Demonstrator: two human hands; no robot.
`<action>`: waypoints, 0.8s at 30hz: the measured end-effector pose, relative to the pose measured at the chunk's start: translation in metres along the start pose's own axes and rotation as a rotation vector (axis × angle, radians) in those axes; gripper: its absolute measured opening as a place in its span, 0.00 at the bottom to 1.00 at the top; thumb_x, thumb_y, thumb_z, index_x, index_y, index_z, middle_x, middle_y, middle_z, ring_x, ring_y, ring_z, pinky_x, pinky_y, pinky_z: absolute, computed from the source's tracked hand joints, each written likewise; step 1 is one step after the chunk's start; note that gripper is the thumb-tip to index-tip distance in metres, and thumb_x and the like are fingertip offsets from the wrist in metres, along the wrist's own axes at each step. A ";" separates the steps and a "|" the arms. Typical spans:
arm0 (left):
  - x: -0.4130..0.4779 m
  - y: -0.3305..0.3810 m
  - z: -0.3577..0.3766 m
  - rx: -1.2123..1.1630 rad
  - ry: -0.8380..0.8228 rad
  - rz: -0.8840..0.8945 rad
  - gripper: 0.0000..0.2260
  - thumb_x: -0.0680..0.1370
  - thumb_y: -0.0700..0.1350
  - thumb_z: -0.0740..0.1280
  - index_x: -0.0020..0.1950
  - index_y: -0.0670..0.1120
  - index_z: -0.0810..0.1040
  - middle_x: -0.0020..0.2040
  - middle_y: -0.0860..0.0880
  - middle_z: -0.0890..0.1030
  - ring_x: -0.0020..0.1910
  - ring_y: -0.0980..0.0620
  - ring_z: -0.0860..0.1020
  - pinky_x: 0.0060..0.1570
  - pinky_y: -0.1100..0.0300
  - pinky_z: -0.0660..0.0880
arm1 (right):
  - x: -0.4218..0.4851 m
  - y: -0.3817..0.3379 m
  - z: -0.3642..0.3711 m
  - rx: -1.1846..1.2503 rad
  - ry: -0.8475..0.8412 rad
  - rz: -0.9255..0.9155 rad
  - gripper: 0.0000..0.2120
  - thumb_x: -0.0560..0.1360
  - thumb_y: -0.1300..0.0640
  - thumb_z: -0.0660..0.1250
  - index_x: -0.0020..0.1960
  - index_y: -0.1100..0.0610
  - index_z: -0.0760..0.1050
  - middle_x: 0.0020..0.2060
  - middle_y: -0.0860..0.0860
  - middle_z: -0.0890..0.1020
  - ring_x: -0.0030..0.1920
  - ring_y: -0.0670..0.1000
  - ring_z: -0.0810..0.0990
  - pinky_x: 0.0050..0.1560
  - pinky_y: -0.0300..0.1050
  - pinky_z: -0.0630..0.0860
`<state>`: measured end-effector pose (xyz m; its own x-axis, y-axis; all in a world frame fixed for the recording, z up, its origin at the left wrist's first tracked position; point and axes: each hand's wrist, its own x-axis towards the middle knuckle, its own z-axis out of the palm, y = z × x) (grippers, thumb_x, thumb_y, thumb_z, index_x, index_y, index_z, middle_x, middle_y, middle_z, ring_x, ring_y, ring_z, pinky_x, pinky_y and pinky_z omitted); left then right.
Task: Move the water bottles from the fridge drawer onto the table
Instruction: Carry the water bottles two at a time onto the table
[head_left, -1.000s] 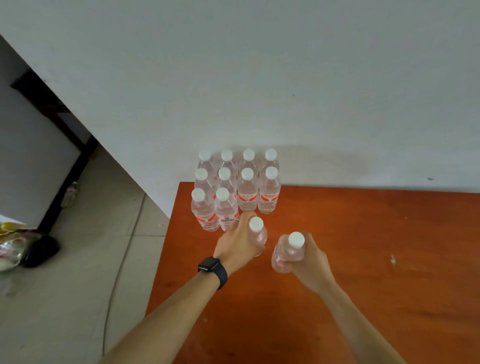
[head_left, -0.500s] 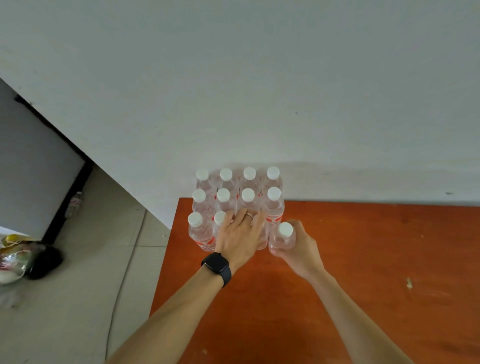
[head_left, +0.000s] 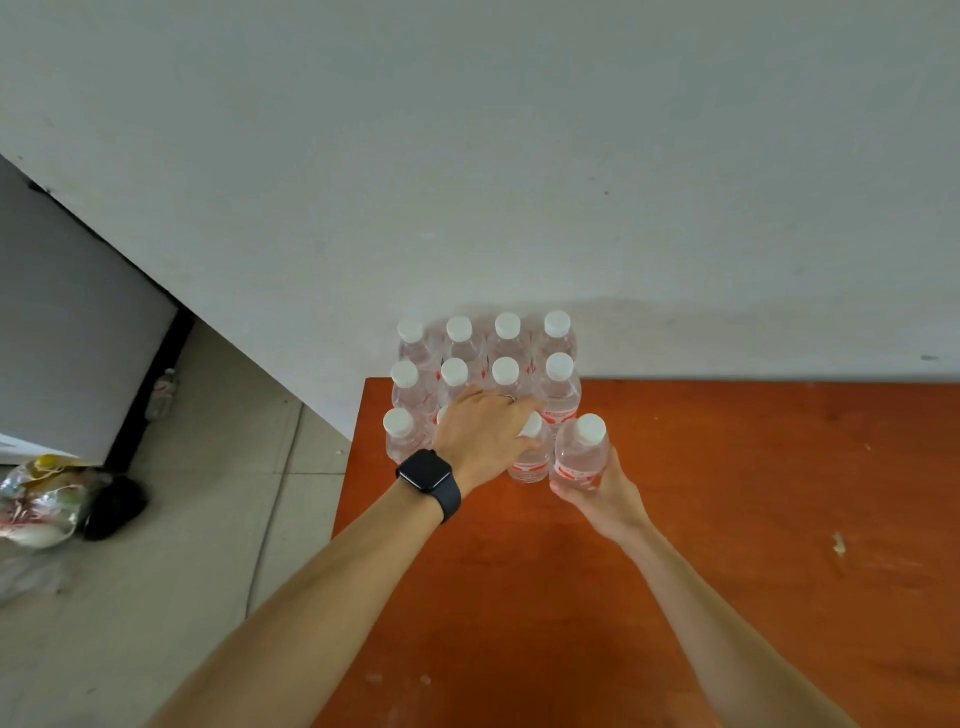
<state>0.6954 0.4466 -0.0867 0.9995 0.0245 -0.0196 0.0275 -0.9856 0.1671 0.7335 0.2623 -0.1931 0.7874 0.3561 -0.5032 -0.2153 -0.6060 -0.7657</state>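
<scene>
A pale wall (head_left: 519, 156) runs behind the orange-brown surface (head_left: 753, 519), and a tiled floor (head_left: 182, 545) lies to the left of the surface, with a grey cabinet (head_left: 67, 338) standing on it further left. At the surface's far left corner, against the wall, the water bottles (head_left: 506, 371) stand upright with white caps, packed in rows of four. The left hand (head_left: 480, 434) lies palm-down over the nearest row, fingers nearly straight and resting across the tops, gripping nothing that can be seen. The right hand (head_left: 602, 493) cups the front-right bottle (head_left: 581, 452) from its near side, fingers curled round its lower body, at the right end of the nearest row and touching its neighbour; whether its base meets the surface cannot be told. A crumpled bag (head_left: 36, 499) sits on the floor. A black watch (head_left: 428, 480) is on the left wrist and a ring (head_left: 510, 398) on one finger.
</scene>
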 end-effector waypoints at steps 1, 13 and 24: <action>0.000 0.000 -0.001 -0.005 -0.008 0.001 0.17 0.81 0.53 0.65 0.69 0.51 0.75 0.46 0.51 0.83 0.48 0.50 0.79 0.54 0.59 0.68 | 0.002 -0.002 0.001 0.010 0.009 0.004 0.43 0.72 0.46 0.75 0.78 0.49 0.54 0.70 0.49 0.73 0.67 0.54 0.75 0.62 0.47 0.71; -0.004 -0.016 -0.001 0.048 -0.056 -0.023 0.12 0.79 0.58 0.64 0.60 0.57 0.77 0.28 0.55 0.69 0.35 0.53 0.70 0.54 0.56 0.69 | 0.012 -0.016 0.008 0.044 -0.086 -0.012 0.43 0.70 0.43 0.75 0.77 0.39 0.53 0.70 0.44 0.73 0.69 0.52 0.74 0.70 0.59 0.69; -0.003 -0.014 -0.021 -0.072 -0.037 -0.086 0.11 0.78 0.57 0.66 0.59 0.57 0.79 0.43 0.53 0.83 0.42 0.51 0.80 0.46 0.53 0.79 | 0.012 -0.031 -0.002 0.075 -0.075 -0.043 0.46 0.66 0.44 0.78 0.75 0.36 0.54 0.68 0.41 0.74 0.67 0.50 0.75 0.69 0.63 0.68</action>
<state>0.6921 0.4635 -0.0682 0.9922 0.1013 -0.0729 0.1157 -0.9655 0.2334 0.7507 0.2839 -0.1745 0.7521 0.4344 -0.4957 -0.2272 -0.5351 -0.8137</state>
